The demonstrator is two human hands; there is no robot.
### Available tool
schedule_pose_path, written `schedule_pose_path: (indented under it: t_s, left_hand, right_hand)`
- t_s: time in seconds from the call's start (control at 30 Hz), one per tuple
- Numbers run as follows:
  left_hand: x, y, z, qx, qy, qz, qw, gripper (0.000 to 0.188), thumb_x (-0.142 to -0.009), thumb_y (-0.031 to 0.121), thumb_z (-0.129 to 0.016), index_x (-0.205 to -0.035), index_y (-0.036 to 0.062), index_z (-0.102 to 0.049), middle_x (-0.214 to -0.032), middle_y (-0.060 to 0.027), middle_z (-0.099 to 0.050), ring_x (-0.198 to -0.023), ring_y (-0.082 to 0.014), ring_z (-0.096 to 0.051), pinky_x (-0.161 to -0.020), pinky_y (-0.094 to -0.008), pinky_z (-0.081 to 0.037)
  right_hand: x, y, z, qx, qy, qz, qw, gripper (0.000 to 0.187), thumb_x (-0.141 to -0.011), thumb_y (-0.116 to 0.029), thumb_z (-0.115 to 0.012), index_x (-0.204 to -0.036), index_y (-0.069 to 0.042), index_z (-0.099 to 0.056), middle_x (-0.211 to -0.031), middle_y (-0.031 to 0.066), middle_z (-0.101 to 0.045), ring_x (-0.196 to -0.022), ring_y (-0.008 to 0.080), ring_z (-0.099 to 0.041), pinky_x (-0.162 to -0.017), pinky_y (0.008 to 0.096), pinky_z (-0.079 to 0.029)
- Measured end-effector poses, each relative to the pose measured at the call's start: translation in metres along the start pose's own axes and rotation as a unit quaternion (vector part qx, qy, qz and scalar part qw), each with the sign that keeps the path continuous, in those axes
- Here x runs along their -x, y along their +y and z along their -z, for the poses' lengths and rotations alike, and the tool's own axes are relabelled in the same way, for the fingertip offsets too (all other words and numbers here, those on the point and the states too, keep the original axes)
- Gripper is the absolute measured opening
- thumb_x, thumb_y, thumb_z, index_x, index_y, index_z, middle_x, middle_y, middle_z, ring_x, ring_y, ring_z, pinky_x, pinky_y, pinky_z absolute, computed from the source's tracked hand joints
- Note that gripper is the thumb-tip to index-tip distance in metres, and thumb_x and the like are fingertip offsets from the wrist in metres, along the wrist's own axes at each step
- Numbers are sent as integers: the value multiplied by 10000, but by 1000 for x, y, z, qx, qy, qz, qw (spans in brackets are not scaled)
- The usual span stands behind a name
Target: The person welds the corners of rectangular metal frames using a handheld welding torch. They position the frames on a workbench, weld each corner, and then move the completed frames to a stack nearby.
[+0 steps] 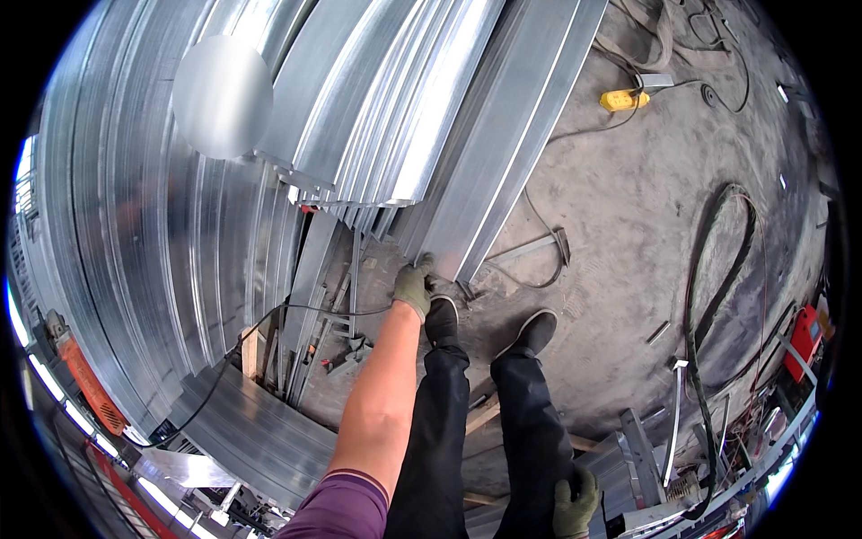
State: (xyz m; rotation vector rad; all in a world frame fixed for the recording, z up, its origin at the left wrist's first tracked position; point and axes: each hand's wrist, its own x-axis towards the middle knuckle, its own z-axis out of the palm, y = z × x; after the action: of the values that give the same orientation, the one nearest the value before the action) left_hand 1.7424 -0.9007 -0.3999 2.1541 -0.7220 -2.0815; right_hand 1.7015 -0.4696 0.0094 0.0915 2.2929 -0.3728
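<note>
My left hand (412,289), in an olive work glove, reaches forward and down. Its fingers close on the near end of a long galvanized metal channel (485,193) that lies on the floor. Left of this channel rises a stack of nested metal profiles (377,117), their cut ends facing me. My right hand (576,504), gloved alike, hangs beside my right leg near the lower edge, fingers somewhat apart and nothing visible in them. My dark shoes (530,334) stand just behind the channel's end.
More long metal profiles (117,207) fill the left side. An orange angle grinder (90,382) lies on them, its cord (220,382) trailing toward my left arm. A yellow power box (623,100), looped black cable (696,269) and a red case (803,341) lie right. Metal offcuts (346,355) lie left of my feet.
</note>
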Motion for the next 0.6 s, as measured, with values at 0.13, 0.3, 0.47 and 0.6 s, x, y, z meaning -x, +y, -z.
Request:
schedule_pose_path:
  t_s: [0.13, 0.3, 0.47, 0.6]
  left_hand:
    - [46, -16, -18, 24, -54, 1, 998, 206, -933, 233, -837, -1000, 97, -698, -716, 21, -612, -554, -117, -532, -502, -307, -406]
    - [136, -46, -50, -5, -33, -18, 999, 257, -880, 263, -886, -862, 72, -716, -712, -7, -636, -562, -139, -548, -522, -324, -426]
    - [267, -31, -76, 2, -80, 86, 993, 263, -894, 242, -877, -830, 104, -663, -754, -26, -672, -604, -130, -651, -506, -274, -561]
    - [344, -27, -86, 56, -155, 114, 980, 335, -928, 266, -856, -1137, 69, -683, -989, -50, -723, -871, -181, -721, -749, -344, -627]
  right_hand:
    - [-10, -6, -2, -29, 7, 11, 1000, 509, -949, -313, -770, -1347, -13, -666, -1234, 217, -707, -1106, 364, -684, -972, 456, -547]
    - [-117, -23, -33, -255, -24, -3, 967, 673, -966, -331, -751, -1479, 44, -529, -1349, 238, -657, -1246, 350, -649, -1041, 414, -534]
    - [-240, -113, -17, -509, -164, -9, 845, 795, -1011, -431, -742, -1567, 43, -429, -1368, 175, -648, -1227, 261, -651, -1017, 415, -554]
    - [-249, -168, 7, -569, -228, -49, 789, 583, -973, -321, -795, -1404, 25, -611, -1222, 136, -742, -1080, 284, -726, -951, 441, -591]
